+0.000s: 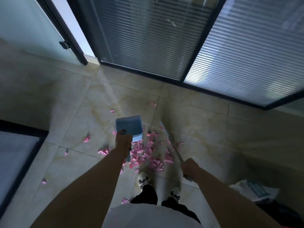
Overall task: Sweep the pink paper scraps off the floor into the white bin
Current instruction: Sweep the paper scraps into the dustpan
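Note:
Several pink paper scraps (153,155) lie in a loose heap on the tiled floor just ahead of my feet, with stray pieces out to the left and farther ahead. My left hand (123,141) grips the handle of a blue dustpan (129,127), whose pan hangs above the heap's left side. My right hand (189,167) grips the metal handle of a broom (174,148). The broom head is blurred at the right edge of the heap. No white bin shows plainly.
Glass walls with blinds (246,55) in dark frames stand ahead and to the right. A glass door (32,30) is at the left. A dark-framed panel (16,153) sits at the left edge. A white bag-like thing (256,190) lies at the lower right.

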